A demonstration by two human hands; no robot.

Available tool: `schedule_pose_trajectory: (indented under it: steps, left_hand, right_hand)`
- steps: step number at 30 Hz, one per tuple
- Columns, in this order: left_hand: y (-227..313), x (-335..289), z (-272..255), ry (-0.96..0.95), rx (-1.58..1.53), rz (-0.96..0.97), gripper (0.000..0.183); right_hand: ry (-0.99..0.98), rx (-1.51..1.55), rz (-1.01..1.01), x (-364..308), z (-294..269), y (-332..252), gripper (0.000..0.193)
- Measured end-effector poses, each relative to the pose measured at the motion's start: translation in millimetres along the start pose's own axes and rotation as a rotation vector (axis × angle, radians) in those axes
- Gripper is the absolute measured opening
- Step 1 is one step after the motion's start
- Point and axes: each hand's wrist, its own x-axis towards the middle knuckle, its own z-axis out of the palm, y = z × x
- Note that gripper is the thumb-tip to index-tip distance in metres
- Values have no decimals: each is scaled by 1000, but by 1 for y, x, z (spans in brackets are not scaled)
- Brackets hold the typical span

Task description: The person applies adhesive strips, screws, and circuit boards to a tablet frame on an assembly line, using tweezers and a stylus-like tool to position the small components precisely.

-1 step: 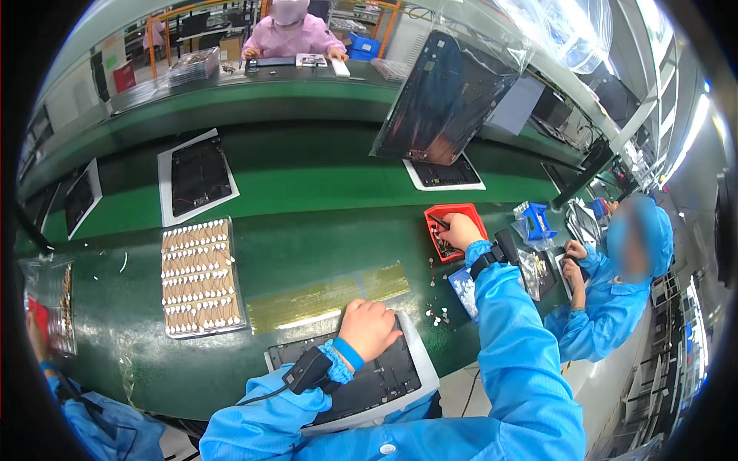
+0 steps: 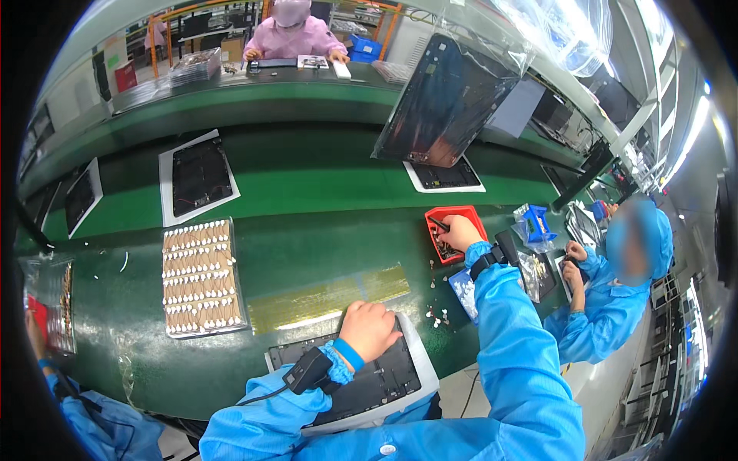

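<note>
Fingers of the right hand (image 2: 461,233) pinch a slim dark tool (image 2: 440,223) over the red bin (image 2: 477,220), its tip toward the small parts inside (whether it grips one of them, I cannot tell from out here). What has just changed is next to nothing: the right hand keeps the same place at the bin, and the left hand (image 2: 370,332) keeps its place over the far edge of the dark panel (image 2: 396,376), fingers loosely bent and thumb apart, and I cannot tell whether they hold anything. For the work in hand, I judge that means a pause at the bin, with nothing new visible on the panel, which lies on its white backing close in front of the person's body. Against the earlier frame, I see only the faintest shift of the whole view; the tray (image 2: 241,303) of white-tipped brown leads, the yellowish strip (image 2: 330,298) beyond the panel and the loose white bits (image 2: 438,316) on the green bench (image 2: 123,300) all lie as they did.
</note>
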Motion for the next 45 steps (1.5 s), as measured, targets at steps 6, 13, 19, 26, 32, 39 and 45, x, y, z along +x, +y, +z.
schedule_pose_trajectory:
  steps: [6, 13, 19, 26, 32, 39, 45]
  left_hand:
    - [-5, 5, 2, -9, 0, -85, 21]
    - [-8, 24, -16, 293, -426, -127, 19]
    - [-28, 16, -8, 278, -418, -198, 17]
    - [-41, 12, -10, 287, -569, -427, 16]
    - [-39, 16, -13, 323, -616, -462, 15]
    - [-47, 16, -7, 346, -607, -442, 13]
    - [-47, 17, -6, 356, -530, -405, 13]
  right_hand:
    - [204, 361, 18, -11, -17, -4, 13]
    - [150, 676, -109, -75, -35, -48, 15]
    - [241, 363, -141, -59, -26, -62, 15]
    - [211, -103, -64, -26, 25, -99, 11]
    - [324, -158, -43, -23, 45, -94, 11]
    - [124, 706, -56, -97, -13, -122, 10]
    - [-206, 1053, 266, -154, 0, -139, 8]
